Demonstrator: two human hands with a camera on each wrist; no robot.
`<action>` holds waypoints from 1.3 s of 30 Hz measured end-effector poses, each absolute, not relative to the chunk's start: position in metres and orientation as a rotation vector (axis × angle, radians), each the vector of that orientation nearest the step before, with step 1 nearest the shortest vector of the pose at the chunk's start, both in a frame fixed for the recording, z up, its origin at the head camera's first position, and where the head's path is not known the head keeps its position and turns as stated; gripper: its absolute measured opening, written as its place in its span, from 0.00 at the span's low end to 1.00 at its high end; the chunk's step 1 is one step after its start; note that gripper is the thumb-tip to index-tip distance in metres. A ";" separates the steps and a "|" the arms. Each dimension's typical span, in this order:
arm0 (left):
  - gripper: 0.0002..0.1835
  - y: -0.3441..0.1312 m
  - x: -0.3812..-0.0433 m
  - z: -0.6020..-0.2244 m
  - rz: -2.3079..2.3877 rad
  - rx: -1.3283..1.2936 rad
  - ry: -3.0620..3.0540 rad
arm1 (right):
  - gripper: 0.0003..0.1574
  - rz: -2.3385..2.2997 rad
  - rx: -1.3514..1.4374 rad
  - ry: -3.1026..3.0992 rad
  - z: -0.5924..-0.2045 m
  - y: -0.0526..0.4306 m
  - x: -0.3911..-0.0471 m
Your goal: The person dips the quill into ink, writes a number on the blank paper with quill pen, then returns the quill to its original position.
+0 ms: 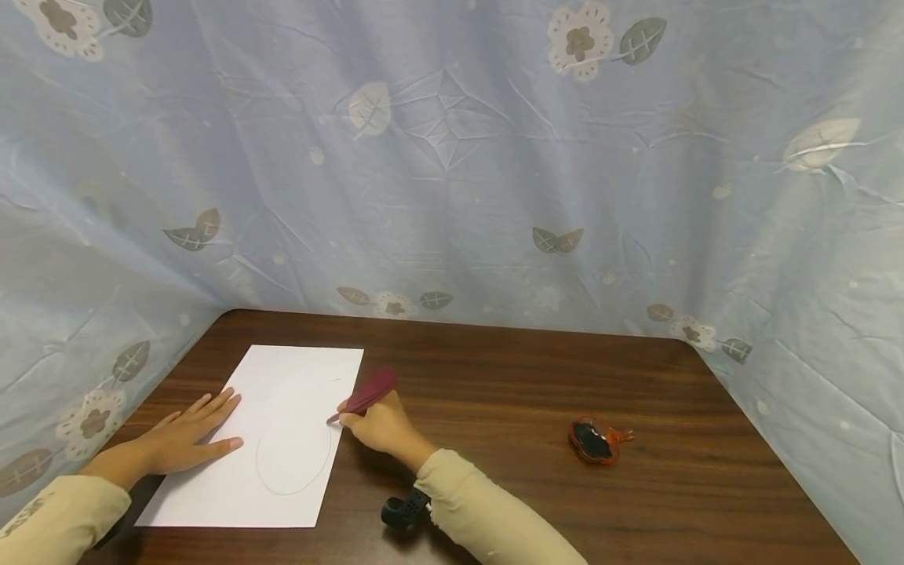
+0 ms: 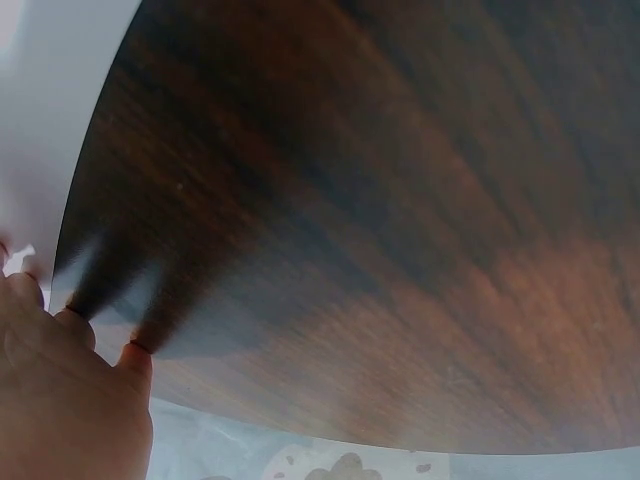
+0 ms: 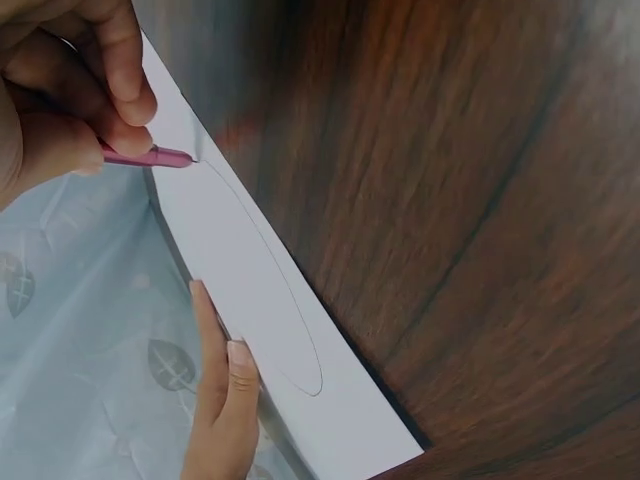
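Note:
A white sheet of paper [image 1: 297, 384] lies on the brown wooden table and bears a thin, curved, U-like line [image 1: 284, 493]. My right hand [image 1: 381, 424] pinches a maroon pen [image 1: 374, 387] with a broad, feather-like top. In the right wrist view the pen [image 3: 165, 157] has its tip on the paper, at the end of the drawn curve. My left hand [image 1: 187, 439] rests flat with spread fingers over the sheet's left edge. Only part of the left hand [image 2: 75, 390] shows in the left wrist view.
To the right on the table [image 1: 494, 377] lies a small dark object with an orange rim [image 1: 595, 441] and a narrow neck-like end. A black device [image 1: 404, 512] is at my right wrist. Behind the table hangs a light-blue curtain [image 1: 452, 196] with leaf and flower prints.

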State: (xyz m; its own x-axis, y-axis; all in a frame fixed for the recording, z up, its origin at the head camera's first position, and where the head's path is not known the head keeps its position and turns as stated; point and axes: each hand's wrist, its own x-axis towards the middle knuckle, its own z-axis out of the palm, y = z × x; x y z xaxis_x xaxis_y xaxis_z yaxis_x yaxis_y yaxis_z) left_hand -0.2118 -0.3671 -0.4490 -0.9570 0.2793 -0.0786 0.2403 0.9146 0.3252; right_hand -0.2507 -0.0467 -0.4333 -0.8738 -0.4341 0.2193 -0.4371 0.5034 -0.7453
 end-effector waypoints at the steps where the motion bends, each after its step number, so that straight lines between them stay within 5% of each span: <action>1: 0.44 -0.367 -0.212 -0.449 0.476 0.402 2.953 | 0.05 1.346 0.773 -2.716 -0.434 -0.049 -0.251; 17: 0.44 -0.370 -0.214 -0.449 0.451 0.411 2.967 | 0.05 1.423 0.635 -2.651 -0.437 -0.096 -0.242; 39: 0.43 -0.368 -0.211 -0.452 0.472 0.413 2.983 | 0.06 1.283 0.798 -2.656 -0.437 -0.126 -0.213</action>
